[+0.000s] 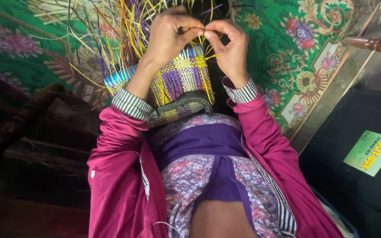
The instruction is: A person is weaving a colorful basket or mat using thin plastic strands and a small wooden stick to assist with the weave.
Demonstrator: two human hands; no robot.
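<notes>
Pinching one yellow strip [198, 44] between both hands [201, 33], above a half-woven yellow-and-purple checked basket [181, 77].

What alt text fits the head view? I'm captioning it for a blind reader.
Two hands, left hand and right hand, pinch thin strips above a half-woven yellow, purple and blue basket held on the lap, over a green floral carpet.

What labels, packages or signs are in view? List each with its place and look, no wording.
Label: a green rectangular sticker with yellow lettering and a small red oval mark, stuck at a tilt on the black storage box at the right edge.
No other labels, signs or screens show.
</notes>
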